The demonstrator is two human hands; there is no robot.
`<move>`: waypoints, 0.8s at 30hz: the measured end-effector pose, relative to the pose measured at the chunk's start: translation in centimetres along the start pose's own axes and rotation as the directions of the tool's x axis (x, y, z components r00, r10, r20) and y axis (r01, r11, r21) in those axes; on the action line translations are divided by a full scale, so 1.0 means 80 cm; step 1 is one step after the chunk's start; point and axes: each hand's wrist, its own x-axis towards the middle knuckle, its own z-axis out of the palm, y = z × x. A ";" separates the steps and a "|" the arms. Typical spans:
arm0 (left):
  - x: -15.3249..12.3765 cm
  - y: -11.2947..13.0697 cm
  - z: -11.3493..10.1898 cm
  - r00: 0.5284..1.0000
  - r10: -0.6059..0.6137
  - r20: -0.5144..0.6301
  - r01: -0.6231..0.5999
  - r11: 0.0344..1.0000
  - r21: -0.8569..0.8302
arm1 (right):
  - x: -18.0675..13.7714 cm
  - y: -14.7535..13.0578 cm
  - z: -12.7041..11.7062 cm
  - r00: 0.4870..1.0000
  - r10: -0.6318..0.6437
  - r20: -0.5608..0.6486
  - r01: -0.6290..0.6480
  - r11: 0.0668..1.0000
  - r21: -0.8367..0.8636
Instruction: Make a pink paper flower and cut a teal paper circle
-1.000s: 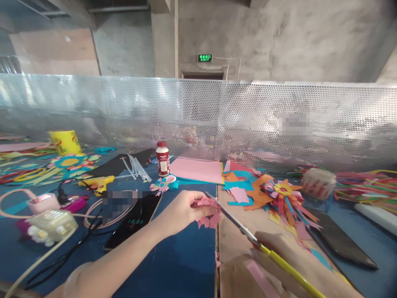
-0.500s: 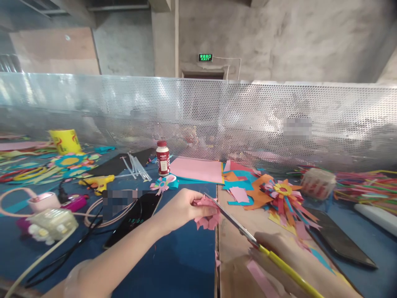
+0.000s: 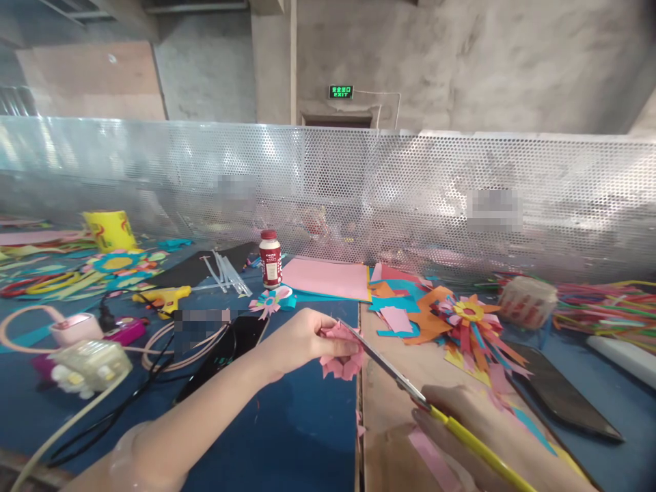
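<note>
Far left: yellow tub (image 3: 110, 231) on the table (image 3: 302, 427), loose paper strips (image 3: 56, 281) and a blue-rimmed flower (image 3: 119, 262) in front of it. Nearer: pink charger (image 3: 76, 330), clear block (image 3: 100, 362), magenta block (image 3: 126, 332), cables around them. Yellow glue gun (image 3: 161, 298) lies behind the pink cable (image 3: 154, 362). Black sheet (image 3: 179, 270), with glue sticks (image 3: 230, 275) by its right end. Left phone (image 3: 244, 336) lies flat, partly covered by the left forearm. Small flower (image 3: 269, 303) just in front of the red-capped bottle (image 3: 270, 261), which stands upright; pink sheet (image 3: 325, 277) to its right.

Left hand (image 3: 302, 342), mid-view: thumb and fingers pinch the pink piece (image 3: 341, 369), a notched, rounded cutout held above the table near the left edge of the brown board (image 3: 392, 417).

Scissors (image 3: 387, 367) slant down-right from the piece, tip at its upper edge; blade gap can't be told. Right hand (image 3: 476, 420) is wrapped around the yellow handle, over the board; fingers partly hidden.

Right of that: paper scraps (image 3: 394, 319), a layered flower (image 3: 469, 311) with hanging strips, right phone (image 3: 564, 396), clear cup (image 3: 527, 302) on its side, coloured sticks (image 3: 605, 305), white object (image 3: 622, 360) at the edge.
</note>
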 end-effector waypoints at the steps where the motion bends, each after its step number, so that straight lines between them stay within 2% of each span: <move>1: 0.000 0.000 0.000 1.000 0.001 0.002 -0.001 1.000 -0.002 | 0.001 0.001 0.000 1.000 0.002 0.017 -0.002 1.000 0.008; 5: -0.001 0.001 -0.001 1.000 0.003 0.001 -0.003 1.000 0.001 | -0.001 0.003 -0.004 0.996 0.034 0.077 -0.040 0.996 0.085; 11: -0.002 0.005 -0.004 0.999 -0.018 0.027 0.018 1.000 0.005 | -0.005 0.007 -0.001 0.995 0.040 0.094 -0.055 0.985 0.166; 15: -0.001 0.007 -0.005 0.998 -0.025 0.056 0.025 1.000 -0.013 | -0.002 0.016 0.008 0.997 0.047 0.059 -0.058 0.978 0.200; 24: 0.001 0.006 -0.003 1.000 0.014 0.025 -0.014 1.000 0.002 | -0.011 0.029 0.006 0.999 0.007 -0.032 0.003 0.952 0.307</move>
